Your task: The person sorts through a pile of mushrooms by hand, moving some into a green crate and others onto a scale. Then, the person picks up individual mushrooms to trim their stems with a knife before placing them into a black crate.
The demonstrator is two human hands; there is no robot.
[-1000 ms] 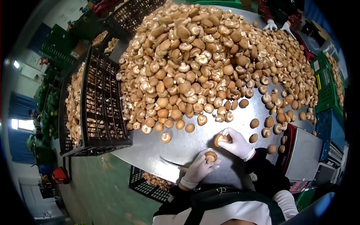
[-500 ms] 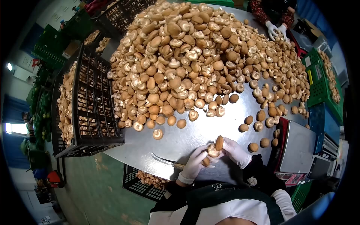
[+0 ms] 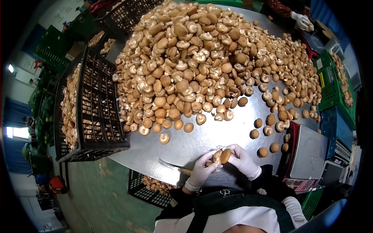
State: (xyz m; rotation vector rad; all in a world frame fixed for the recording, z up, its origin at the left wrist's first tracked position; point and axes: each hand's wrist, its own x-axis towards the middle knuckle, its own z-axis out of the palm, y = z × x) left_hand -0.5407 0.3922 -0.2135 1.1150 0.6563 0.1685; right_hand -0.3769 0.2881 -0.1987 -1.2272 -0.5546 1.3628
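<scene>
Both my hands wear white gloves and meet above the near edge of the metal table [image 3: 155, 163]. Brown-capped mushrooms [image 3: 222, 156] sit between my fingers. My left hand [image 3: 201, 171] is closed round mushrooms, one cap showing low by its thumb. My right hand [image 3: 244, 161] grips a mushroom by its cap, pressed against the ones on the left; how many there are in all is partly hidden. Beside my left wrist lies a curved knife [image 3: 173, 167] with a wooden handle. Beyond my hands rises a large heap of mushrooms [image 3: 186, 66], with loose ones at its near side.
A black crate [image 3: 99, 105] of mushrooms stands at the left table edge; another black crate [image 3: 134, 186] sits below the table. A scale [image 3: 309, 153] and a green crate [image 3: 328, 83] are at right. Across the table, a co-worker's gloved hand [image 3: 302, 21] holds something pale.
The mushrooms in my hands have turned, and a cap that stood upright now tilts toward my right hand. The co-worker's hands have moved from the heap toward the far right.
</scene>
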